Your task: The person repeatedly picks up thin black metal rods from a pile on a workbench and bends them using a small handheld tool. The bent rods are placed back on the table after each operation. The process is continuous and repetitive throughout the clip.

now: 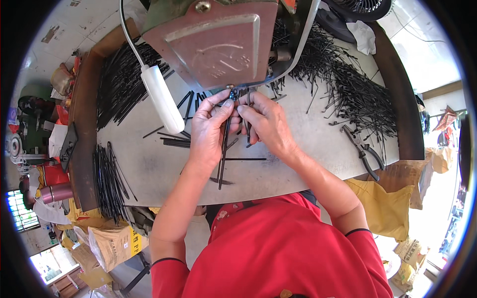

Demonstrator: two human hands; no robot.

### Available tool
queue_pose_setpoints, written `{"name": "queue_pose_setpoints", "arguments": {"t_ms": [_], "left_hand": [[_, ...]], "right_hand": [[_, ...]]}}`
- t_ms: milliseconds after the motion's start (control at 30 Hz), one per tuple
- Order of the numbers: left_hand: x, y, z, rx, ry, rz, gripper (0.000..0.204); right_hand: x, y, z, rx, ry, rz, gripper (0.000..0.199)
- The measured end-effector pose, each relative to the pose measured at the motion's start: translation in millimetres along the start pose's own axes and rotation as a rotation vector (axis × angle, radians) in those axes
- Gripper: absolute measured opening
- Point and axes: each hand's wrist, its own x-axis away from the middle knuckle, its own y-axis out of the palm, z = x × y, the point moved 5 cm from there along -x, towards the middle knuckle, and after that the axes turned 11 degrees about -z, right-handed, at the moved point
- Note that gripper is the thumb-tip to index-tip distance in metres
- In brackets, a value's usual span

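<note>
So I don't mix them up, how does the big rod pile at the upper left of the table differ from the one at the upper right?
The left pile has rods lying mostly side by side; the right pile is tangled, pointing many ways. The left pile's rods look straight, while many in the right pile have bent or knobbed ends. Both are black and lie on the table.
</note>
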Motion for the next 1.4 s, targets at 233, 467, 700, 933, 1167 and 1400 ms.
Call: {"name": "queue_pose_setpoints", "arguments": {"t_ms": [233,467,700,933,1167,1400], "left_hand": [[2,3,5,-0.059,-0.008,0.044,0.027],[4,3,-3,0.037,0.022,0.035,0.027],[1,2,7,-0.118,-0.043,0.038,0.025],[1,4,6,-0.11,-0.095,0.035,0.028],[-1,-1,10,-0.117,-0.097,0.023,0.032],[40,18,6,-0.149,-0.17,0.023,0.033]], "right_hand": [[1,0,-3,-0.022,-0.043,0.055,0.02],[0,0,0,-0.046,-0.04,0.055,0.02],[-9,-12,-4,0.179,0.014,-0.007,0.018],[-10,-12,3,-0.051,0.088,-0.044,0.017],[-10,-12,6,-0.193,0.098,-0.068,0.014],[-3,-6,1,-0.224,0.091,-0.081,0.019]]}}
